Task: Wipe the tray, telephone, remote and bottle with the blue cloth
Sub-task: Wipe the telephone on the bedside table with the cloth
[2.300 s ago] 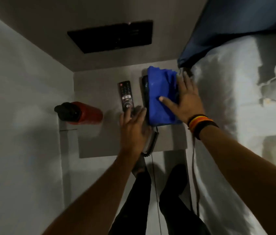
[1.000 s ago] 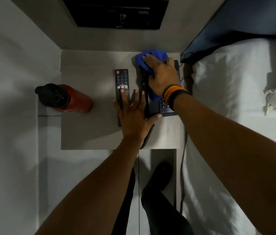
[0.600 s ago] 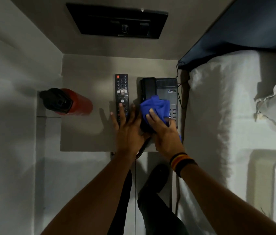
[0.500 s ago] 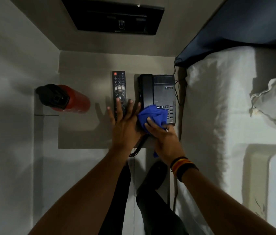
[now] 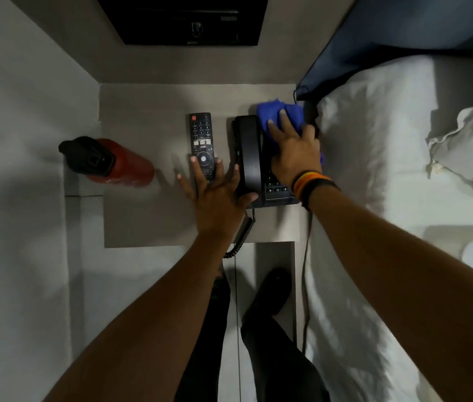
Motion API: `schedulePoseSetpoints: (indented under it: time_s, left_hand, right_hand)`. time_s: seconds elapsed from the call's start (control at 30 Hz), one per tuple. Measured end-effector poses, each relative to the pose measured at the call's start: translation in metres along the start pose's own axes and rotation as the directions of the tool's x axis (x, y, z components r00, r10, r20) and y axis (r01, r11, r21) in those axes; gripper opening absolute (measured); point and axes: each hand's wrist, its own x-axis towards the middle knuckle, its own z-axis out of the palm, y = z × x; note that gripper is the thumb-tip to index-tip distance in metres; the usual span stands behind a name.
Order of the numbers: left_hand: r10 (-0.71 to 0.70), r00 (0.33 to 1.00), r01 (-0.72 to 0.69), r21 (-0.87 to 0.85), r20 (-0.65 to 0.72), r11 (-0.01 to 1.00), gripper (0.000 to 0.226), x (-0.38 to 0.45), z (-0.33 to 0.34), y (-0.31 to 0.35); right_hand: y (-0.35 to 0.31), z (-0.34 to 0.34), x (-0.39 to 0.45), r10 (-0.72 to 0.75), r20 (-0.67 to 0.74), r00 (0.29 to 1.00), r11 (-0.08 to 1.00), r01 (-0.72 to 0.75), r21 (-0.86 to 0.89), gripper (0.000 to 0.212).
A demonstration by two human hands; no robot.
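A black telephone (image 5: 249, 158) sits on the grey tray-like tabletop (image 5: 142, 216), its coiled cord hanging over the front edge. My right hand (image 5: 293, 152) presses the bunched blue cloth (image 5: 275, 114) onto the far end of the telephone's body. My left hand (image 5: 217, 195) lies flat with fingers spread; its thumb touches the handset's near end and its fingers overlap the near end of the black remote (image 5: 201, 137). A red bottle (image 5: 125, 163) with a black cap stands at the table's left edge, apart from both hands.
A white bed with a pillow (image 5: 467, 146) runs along the right. A dark headboard (image 5: 403, 27) rises behind it. A black panel (image 5: 183, 21) hangs on the back wall. White walls close in the left side. My legs (image 5: 258, 329) stand below the table.
My right hand has pushed the blue cloth from the telephone's near keypad end up to its far end. My left hand has stayed flat beside the handset.
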Motion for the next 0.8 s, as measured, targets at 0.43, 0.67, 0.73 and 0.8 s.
schedulePoseSetpoints:
  time_s: [0.43, 0.67, 0.73, 0.8]
  left_hand:
    - [-0.089, 0.995, 0.088, 0.012, 0.043, 0.996, 0.093, -0.002, -0.01, 0.007]
    - [-0.087, 0.996, 0.087, -0.036, 0.004, 0.996, 0.104, -0.001, -0.021, 0.012]
    - [-0.126, 0.991, 0.126, 0.008, 0.044, 0.992, 0.086, 0.002, -0.027, 0.016]
    - [-0.147, 0.987, 0.143, 0.053, 0.066, 0.988, 0.078, 0.0, -0.027, 0.019]
  right_hand:
    - [0.019, 0.0, -0.098, 0.455, 0.021, 0.89, 0.626, -0.337, 0.703, 0.044]
    - [-0.015, -0.009, -0.02, 0.004, -0.072, 0.997, 0.988, 0.007, 0.156, 0.063]
    - [-0.011, 0.017, -0.046, -0.027, -0.028, 0.999, 1.0, 0.027, -0.008, 0.066]
    - [-0.001, 0.036, -0.084, -0.073, -0.024, 0.997, 0.997, 0.072, -0.04, 0.069]
